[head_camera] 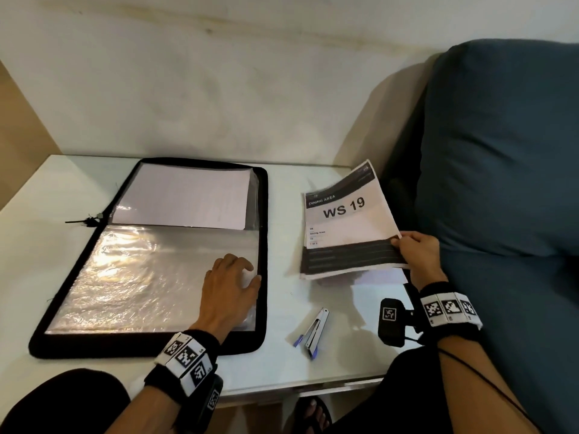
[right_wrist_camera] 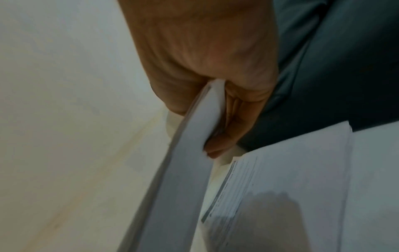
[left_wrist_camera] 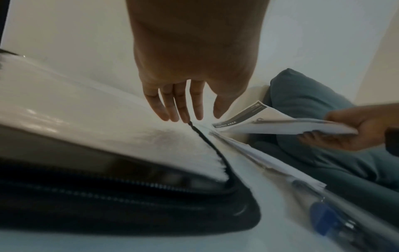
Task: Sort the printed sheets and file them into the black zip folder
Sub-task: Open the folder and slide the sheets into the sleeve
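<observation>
The black zip folder (head_camera: 263,233) lies open on the white table (head_camera: 62,189), its clear plastic sleeves (head_camera: 150,277) showing, and white sheets (head_camera: 185,195) sit in the far sleeve. My left hand (head_camera: 230,285) rests flat, fingers straight, on the near sleeve by the folder's right edge (left_wrist_camera: 207,141). My right hand (head_camera: 418,252) pinches the near right corner of a printed "WS 19" sheet set (head_camera: 347,220), lifted off more printed sheets (head_camera: 379,277) lying on the table. In the right wrist view the thumb and fingers (right_wrist_camera: 228,129) clamp the held sheets (right_wrist_camera: 187,170) above the lower stack (right_wrist_camera: 280,187).
A silver stapler (head_camera: 316,332) with blue ends lies on the table near the front edge, between my hands. A dark blue sofa cushion (head_camera: 501,151) stands against the table's right side. A wall rises behind. The folder's zip pull (head_camera: 91,219) sticks out left.
</observation>
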